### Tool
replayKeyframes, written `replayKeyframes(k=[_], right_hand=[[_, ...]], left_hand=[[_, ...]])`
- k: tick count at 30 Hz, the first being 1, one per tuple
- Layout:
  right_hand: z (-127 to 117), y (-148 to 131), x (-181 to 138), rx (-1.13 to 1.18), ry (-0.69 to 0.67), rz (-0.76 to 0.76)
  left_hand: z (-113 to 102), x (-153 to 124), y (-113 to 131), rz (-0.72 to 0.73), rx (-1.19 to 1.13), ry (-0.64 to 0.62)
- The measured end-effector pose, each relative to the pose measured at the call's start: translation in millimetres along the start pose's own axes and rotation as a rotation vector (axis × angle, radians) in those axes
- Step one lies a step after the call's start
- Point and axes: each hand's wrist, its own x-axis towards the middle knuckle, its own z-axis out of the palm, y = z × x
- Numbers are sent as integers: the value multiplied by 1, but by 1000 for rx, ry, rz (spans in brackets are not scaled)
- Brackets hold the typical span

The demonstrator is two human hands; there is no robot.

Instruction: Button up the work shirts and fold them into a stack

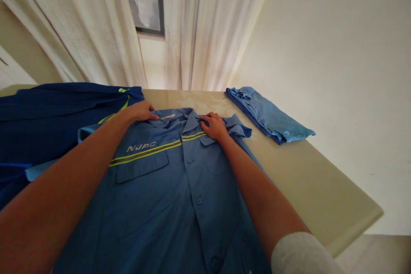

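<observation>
A blue work shirt (167, 197) with a yellow-green chest stripe and white "NJPC" lettering lies buttoned, front up, on a beige table (314, 184). My left hand (139, 112) rests on the shirt's left shoulder beside the collar, fingers pressed on the cloth. Just right of the collar, my right hand (215, 126) lies on the fabric with the fingers curled over it. Whether either hand pinches the cloth cannot be made out.
A dark blue garment (48, 115) with yellow-green trim is heaped at the left of the table. A folded light blue garment (268, 115) lies at the far right. White curtains (205, 25) and a window stand behind; the table's right edge drops to the floor.
</observation>
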Motion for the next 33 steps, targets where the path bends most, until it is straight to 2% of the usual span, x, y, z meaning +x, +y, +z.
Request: replayKeyframes(k=[2, 5, 7, 9, 11, 14, 17, 20, 24, 27, 29, 33], right_hand=[[2, 0, 0, 6, 10, 4], [4, -1, 3, -12, 16, 53], [6, -2, 6, -40, 23, 117], [7, -3, 9, -61, 35, 179], [8, -3, 12, -66, 43, 212], [9, -3, 15, -61, 45, 210], [9, -2, 16, -58, 42, 189], [6, -2, 15, -60, 77, 179], [-10, -14, 7, -71, 179, 145], [-29, -43, -6, -46, 213, 71], [-38, -72, -22, 4, 161, 22], [-40, -120, -67, 73, -104, 36]], left_hand=[[-9, 1, -1, -1, 24, 33], [-15, -2, 7, -2, 60, 255], [-9, -8, 22, 36, 94, 373], [5, -19, 42, 84, 117, 433], [25, -38, 64, 152, 118, 432], [58, -79, 85, 263, 134, 311], [88, -121, 85, 131, 162, 233], [109, -142, 73, 66, 176, 224], [116, -134, 61, 125, 175, 253], [110, -118, 57, 163, 158, 238], [105, -109, 55, 191, 148, 227], [98, -106, 49, 250, 131, 280]])
